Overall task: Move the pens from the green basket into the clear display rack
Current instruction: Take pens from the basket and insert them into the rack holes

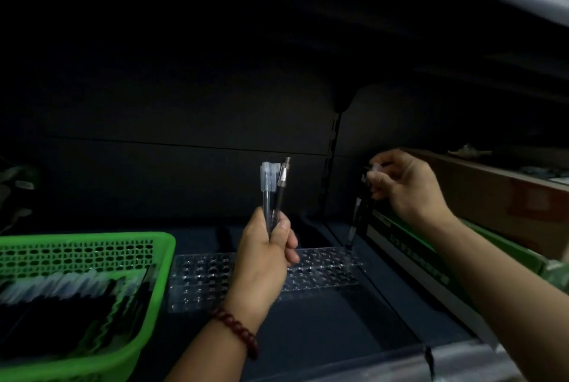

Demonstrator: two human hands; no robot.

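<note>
In the left hand (265, 258), at least two pens (272, 193) are gripped upright. One single pen (356, 215) is pinched by the right hand (406, 189) at the clear rack (323, 269).

Glossy clear plastic rack (323, 270); perforated green plastic basket (92, 249).

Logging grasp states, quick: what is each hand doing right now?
Left hand: grips a bunch of pens, upright.
Right hand: pinches the top of a single pen, tip near the clear display rack.
</note>
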